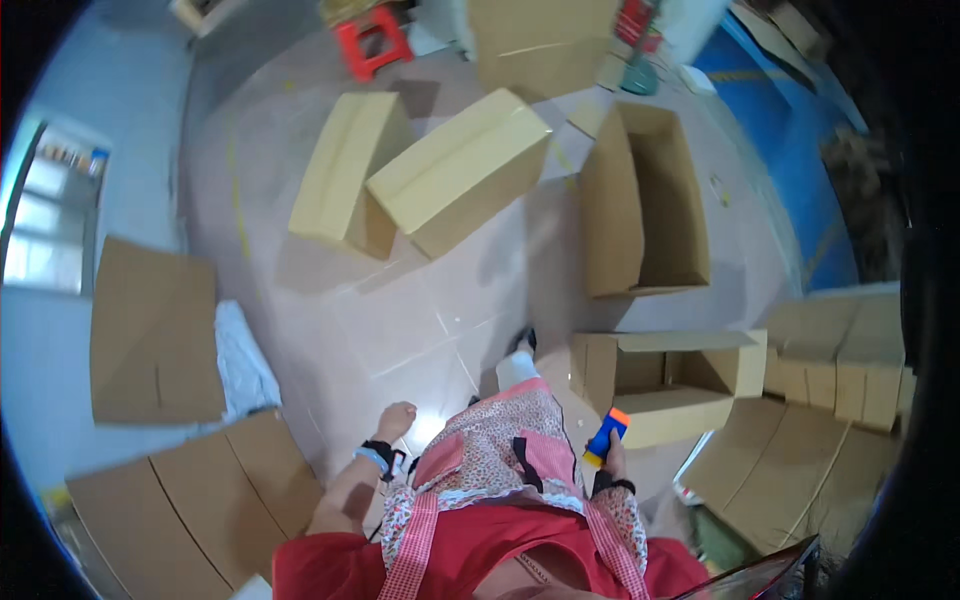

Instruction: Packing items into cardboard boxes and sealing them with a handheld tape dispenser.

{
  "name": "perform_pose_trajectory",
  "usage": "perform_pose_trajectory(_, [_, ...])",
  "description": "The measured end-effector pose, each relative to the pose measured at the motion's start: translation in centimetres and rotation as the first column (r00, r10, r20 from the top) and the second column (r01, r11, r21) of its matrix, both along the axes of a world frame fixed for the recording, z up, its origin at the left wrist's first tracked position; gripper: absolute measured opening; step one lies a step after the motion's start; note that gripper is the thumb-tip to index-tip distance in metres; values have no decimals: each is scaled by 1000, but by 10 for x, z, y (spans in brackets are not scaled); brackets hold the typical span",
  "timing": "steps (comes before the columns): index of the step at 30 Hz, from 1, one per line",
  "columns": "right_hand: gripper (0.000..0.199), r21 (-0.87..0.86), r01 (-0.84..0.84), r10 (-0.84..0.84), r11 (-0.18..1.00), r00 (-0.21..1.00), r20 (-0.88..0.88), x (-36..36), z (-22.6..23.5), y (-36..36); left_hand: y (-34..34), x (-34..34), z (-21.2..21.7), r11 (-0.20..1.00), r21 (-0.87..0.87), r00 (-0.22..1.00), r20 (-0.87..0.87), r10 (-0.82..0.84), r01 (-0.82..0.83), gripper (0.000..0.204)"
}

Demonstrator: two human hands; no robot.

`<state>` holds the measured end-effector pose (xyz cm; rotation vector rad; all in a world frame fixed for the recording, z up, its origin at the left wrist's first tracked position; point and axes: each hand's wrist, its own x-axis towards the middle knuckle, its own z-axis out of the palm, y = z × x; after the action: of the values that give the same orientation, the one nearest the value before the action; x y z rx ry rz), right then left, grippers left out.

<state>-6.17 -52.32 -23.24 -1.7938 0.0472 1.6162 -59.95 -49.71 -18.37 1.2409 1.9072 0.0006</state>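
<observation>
My right hand (613, 459) is wrapped round a blue tape dispenser (605, 438) with an orange end and a bit of yellow low down. It hangs at my right side, close to an open carton (690, 408) on the floor. My left hand (397, 421) is curled into a loose fist in front of my left hip, over the tiles, with nothing showing in it. Beyond my feet lie two closed cartons, one (345, 180) partly behind the other (465, 170). A taller open carton (612, 215) stands to their right.
Flattened cardboard (155, 335) leans at the left wall, a white plastic bag (245, 360) beside it. More cardboard sheets (215, 500) are near left, and folded cartons (800, 460) near right. A red stool (372, 42) stands at the back; blue sheeting (780, 150) lies far right.
</observation>
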Motion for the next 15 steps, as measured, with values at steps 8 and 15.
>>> perform_pose_trajectory(8, [52,-51,-146,153,988,880,449,-13,-7,109,173,50,-15,996,-53,942,333,-44,65,24])
perform_pose_trajectory(15, [48,-158,-391,386,907,616,687,-5,81,261,396,82,-44,998,-6,948,314,-50,55,20])
